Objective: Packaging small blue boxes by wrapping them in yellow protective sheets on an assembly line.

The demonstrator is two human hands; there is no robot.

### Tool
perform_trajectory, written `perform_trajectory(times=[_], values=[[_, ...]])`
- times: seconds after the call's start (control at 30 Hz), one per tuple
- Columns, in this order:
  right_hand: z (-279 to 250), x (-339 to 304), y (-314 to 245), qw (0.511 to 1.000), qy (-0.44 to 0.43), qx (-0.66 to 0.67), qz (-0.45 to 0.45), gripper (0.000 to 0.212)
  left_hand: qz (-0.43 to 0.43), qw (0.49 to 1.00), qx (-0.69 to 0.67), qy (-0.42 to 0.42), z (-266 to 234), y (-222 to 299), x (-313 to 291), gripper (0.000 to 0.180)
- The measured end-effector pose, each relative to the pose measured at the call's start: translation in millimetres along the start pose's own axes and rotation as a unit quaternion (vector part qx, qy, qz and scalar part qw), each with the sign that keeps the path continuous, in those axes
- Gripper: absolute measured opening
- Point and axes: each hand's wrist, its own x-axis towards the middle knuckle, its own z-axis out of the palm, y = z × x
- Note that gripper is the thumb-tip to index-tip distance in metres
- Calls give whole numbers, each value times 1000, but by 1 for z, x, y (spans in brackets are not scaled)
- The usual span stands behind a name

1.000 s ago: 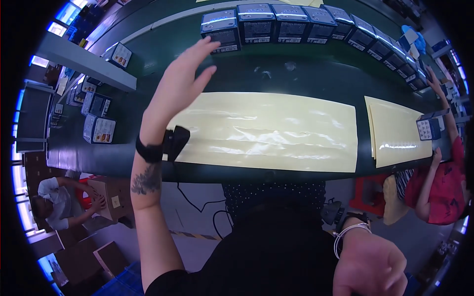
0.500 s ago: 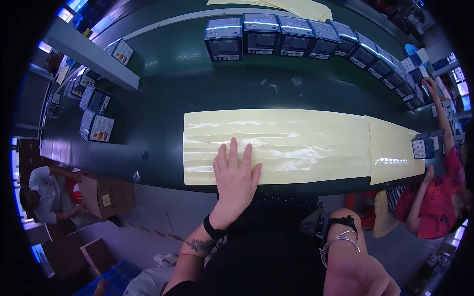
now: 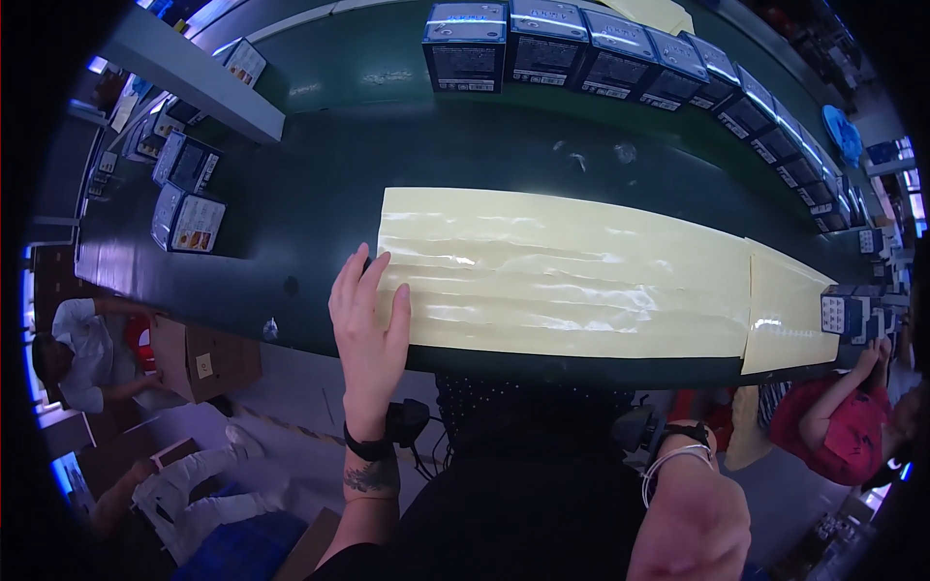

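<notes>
A long pale-yellow sheet [image 3: 572, 281], glossy and creased into strips, lies flat on the dark green table. My left hand [image 3: 368, 329] is at its left edge, fingers apart, with the thumb over the sheet's corner; it grips nothing. At the sheet's right end is a second pale-yellow sheet [image 3: 790, 315], overlapping it. Low in the view and close to my body is my right hand [image 3: 693, 528], away from the table top and blurred. Its fingers are mostly hidden, so whether it holds anything does not show.
Dark blue boxes [image 3: 465, 48] stand in a curved row along the far side. More boxes [image 3: 194, 221] sit at the left by a grey post [image 3: 194, 77]. At the right, a person in red [image 3: 838, 426] has hands near small boxes [image 3: 848, 315]. Another person handles a carton [image 3: 205, 358] at left.
My left hand has slid left from the sheet's surface to its left edge. My right hand stays low by my body. The view has shifted slightly, and the person at right has lowered an arm.
</notes>
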Motion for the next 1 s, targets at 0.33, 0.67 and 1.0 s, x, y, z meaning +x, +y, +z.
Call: perform_trajectory(times=[0.33, 0.67, 1.0], values=[[70, -73, 67, 838, -198, -222, 458, 37, 183, 973, 11, -141, -3, -7, 19, 32], [24, -70, 51, 761, -324, -202, 524, 45, 230, 958, -33, -169, -28, -6, 152, 34], [29, -76, 36, 787, -257, -186, 530, 43, 111, 979, -168, 15, 60, -31, 266, 42]])
